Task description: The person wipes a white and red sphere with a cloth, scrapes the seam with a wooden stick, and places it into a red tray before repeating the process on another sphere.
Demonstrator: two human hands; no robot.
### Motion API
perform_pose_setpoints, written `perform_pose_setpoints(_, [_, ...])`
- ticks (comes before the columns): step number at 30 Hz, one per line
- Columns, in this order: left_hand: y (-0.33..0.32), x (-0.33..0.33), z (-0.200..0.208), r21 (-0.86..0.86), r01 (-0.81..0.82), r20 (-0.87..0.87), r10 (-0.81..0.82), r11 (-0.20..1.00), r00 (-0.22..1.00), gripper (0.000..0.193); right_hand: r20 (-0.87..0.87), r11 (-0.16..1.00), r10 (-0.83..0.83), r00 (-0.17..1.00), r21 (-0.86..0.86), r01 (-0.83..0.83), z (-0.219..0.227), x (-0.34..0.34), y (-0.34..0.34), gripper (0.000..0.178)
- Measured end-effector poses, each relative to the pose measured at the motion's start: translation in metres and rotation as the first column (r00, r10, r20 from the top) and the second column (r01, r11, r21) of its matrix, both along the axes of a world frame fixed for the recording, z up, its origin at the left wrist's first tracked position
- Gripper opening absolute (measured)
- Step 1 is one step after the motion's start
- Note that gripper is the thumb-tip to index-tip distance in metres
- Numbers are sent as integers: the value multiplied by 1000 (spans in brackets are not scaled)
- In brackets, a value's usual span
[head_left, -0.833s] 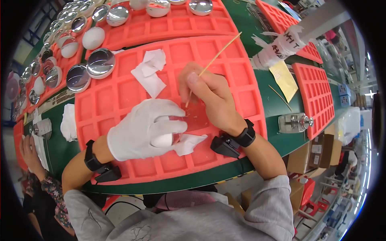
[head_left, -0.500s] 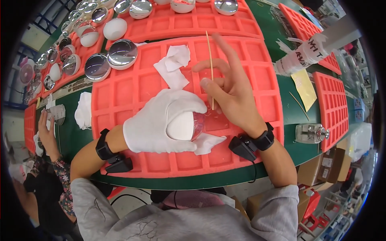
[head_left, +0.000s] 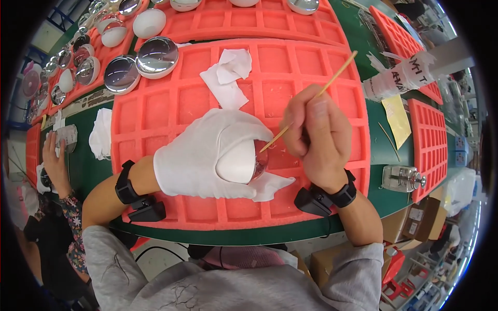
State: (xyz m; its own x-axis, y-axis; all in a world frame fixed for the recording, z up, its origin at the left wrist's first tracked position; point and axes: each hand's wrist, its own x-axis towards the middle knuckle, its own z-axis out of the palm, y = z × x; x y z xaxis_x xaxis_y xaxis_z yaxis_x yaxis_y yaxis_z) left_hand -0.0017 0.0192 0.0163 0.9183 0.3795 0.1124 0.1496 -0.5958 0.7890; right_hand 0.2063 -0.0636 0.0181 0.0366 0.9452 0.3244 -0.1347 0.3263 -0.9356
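My left hand (head_left: 189,155), in a white glove, is wrapped round a white dome-shaped piece (head_left: 237,163) whose clear, shiny face is turned to the right. Bare-skinned, my right hand (head_left: 324,137) pinches a thin wooden stick (head_left: 338,73). The stick slants down to the left, and its lower tip is at the right edge of the dome's face; whether it touches I cannot tell. A white cloth (head_left: 275,186) lies beneath the gloved fingers. Both hands are over a red foam tray (head_left: 155,141) with square pockets. Folded white wipes (head_left: 233,67) rest on its far part.
Several mirror-faced domes (head_left: 156,57) crowd the far left trays. Right of my tray are a glass pump bottle (head_left: 399,178), a yellow paper (head_left: 397,122), another stick (head_left: 389,140) and a plastic-wrapped post (head_left: 399,78). A co-worker's hand (head_left: 56,163) is at the left by a clear jar (head_left: 67,137).
My right hand has turned and its fingers have closed in. The stick went from nearly upright to slanted, its lower tip now at the dome's edge. My left hand keeps its hold.
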Motion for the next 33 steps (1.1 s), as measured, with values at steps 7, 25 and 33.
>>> perform_pose_setpoints(7, [0,1,2,69,11,-1,-11,998,1000,72,82,999,53,995,-14,-52,-3,-5,1,34])
perform_pose_setpoints(25, [3,10,-10,93,31,-77,-24,995,997,42,269,962,269,925,-118,-245,1,-6,2,30])
perform_pose_setpoints(33, [4,12,-12,97,-9,21,7,995,1000,44,80,969,149,986,-210,-130,-5,-11,-2,30])
